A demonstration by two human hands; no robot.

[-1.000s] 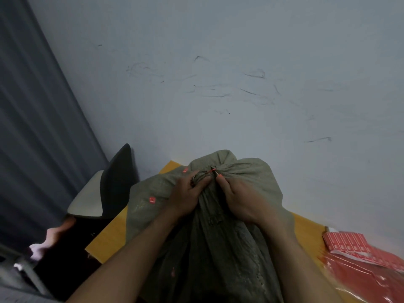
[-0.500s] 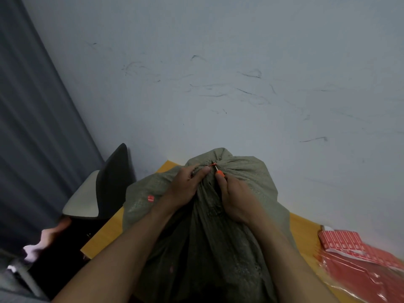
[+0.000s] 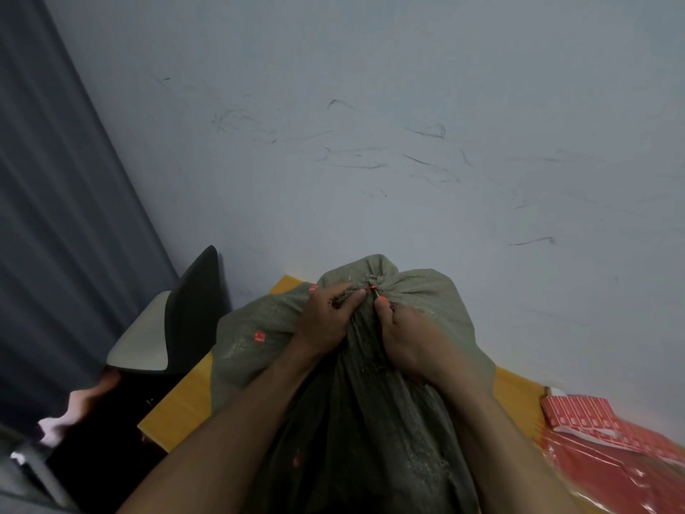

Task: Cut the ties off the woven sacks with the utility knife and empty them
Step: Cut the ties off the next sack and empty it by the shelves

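Dark chair (image 3: 185, 328) at far left, beside yellow bench (image 3: 185, 406). Our left hand (image 3: 326, 320) pinches gathered neck of woven sack (image 3: 370, 421) — sack upright on bench. Our right hand (image 3: 415, 343) grips utility knife (image 3: 379, 296), tip at tied neck. Red packets (image 3: 611, 443) far right.

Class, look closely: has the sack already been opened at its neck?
No. The sack is still bunched shut at its neck, where the left hand grips it and the right hand holds the knife.
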